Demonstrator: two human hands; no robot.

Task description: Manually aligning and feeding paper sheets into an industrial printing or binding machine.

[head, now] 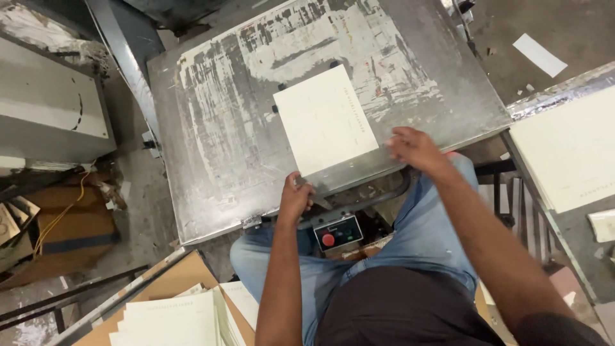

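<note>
— Look, the cream sheet [325, 120] lies flat on the worn metal worktop [211, 147], down toward its near edge, right of the middle.

— And the hands?

— The left hand [295, 197] is curled at the sheet's near-left corner, fingers pinched at the worktop's near edge; whether it grips paper or just the edge, I cannot tell. The right hand [415, 148] is loose, fingers spread and resting near the sheet's near-right corner, grasping nothing.

— Which way does it run?

— Long axis goes from the near edge toward the far edge, tilted a little leftward at the top. The printed line follows its right side.

— Any advice?

— I'd say keep both corners pressed level so it doesn't skew, and keep well clear of the red button box [338, 233] below the near edge.
</note>
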